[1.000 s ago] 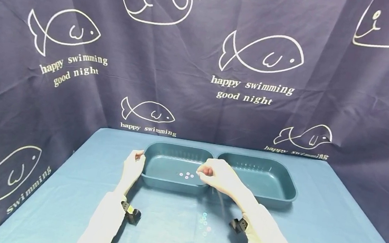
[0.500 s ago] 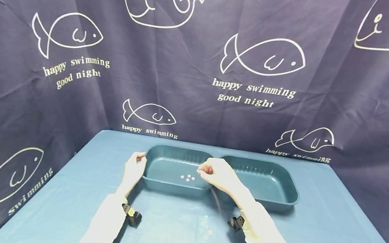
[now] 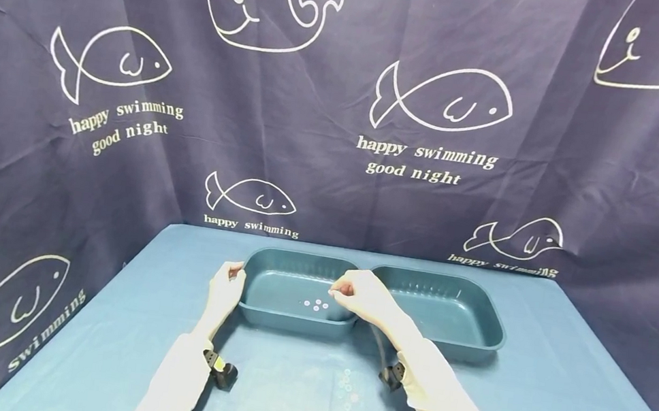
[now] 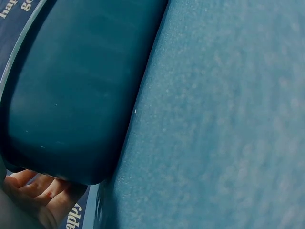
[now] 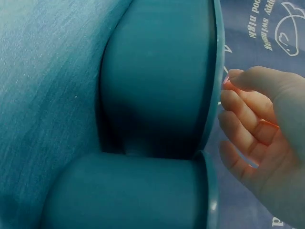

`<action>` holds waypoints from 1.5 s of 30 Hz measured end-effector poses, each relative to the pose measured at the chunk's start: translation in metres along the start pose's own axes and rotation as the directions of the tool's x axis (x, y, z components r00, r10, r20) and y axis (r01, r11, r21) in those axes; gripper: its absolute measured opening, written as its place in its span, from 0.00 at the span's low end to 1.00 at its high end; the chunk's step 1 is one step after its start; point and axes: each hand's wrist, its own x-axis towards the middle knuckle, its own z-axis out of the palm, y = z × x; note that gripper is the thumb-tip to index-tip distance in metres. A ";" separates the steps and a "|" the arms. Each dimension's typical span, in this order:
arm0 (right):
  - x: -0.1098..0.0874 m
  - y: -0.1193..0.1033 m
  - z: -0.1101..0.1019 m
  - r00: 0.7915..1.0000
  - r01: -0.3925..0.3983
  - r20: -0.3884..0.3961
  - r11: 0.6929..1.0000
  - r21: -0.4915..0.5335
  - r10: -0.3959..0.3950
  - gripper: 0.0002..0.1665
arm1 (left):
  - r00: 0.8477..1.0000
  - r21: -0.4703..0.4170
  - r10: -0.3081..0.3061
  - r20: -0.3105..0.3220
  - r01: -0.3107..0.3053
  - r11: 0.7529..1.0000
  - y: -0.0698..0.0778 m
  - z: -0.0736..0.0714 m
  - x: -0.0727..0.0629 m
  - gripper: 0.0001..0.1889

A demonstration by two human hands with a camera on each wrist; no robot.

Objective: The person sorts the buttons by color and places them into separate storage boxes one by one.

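In the head view my left hand (image 3: 225, 287) grips the left end of a teal tray (image 3: 296, 323). The left wrist view shows its fingers (image 4: 43, 188) against the tray's end wall; the thumb is hidden. Above the right part of that tray, my right hand (image 3: 364, 295) pinches a small pink piece (image 5: 226, 80) between thumb and forefinger. Its other fingers are loosely bent. Several small pale pink button-like discs (image 3: 317, 305) lie on the floor of the tray, left of the right hand.
A second teal tray (image 3: 472, 352) stands right beside the first, their ends close together. Several pale, translucent discs (image 3: 345, 387) lie on the blue tablecloth (image 3: 283, 385) in front. A dark curtain (image 3: 340, 118) with fish drawings hangs behind.
My right hand has shifted slightly left over the tray, its fingers still pinched. The left hand stays at the tray's end. The head view has tilted slightly.
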 end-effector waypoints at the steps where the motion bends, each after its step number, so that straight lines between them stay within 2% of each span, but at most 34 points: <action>1: 0.000 0.000 0.000 1.000 0.001 0.001 1.000 -0.001 -0.001 0.05 | 1.000 0.001 0.004 -0.002 -0.004 1.000 -0.001 0.000 0.000 0.13; 25: 0.008 0.011 0.015 0.999 0.050 0.025 0.990 -0.129 -0.047 0.04 | 1.000 0.008 0.016 0.008 -0.016 1.000 0.001 -0.001 -0.001 0.13; 45: 0.008 0.014 0.017 0.998 0.041 0.055 0.994 -0.100 -0.035 0.05 | 1.000 0.000 0.013 0.017 -0.013 1.000 -0.002 -0.001 -0.001 0.13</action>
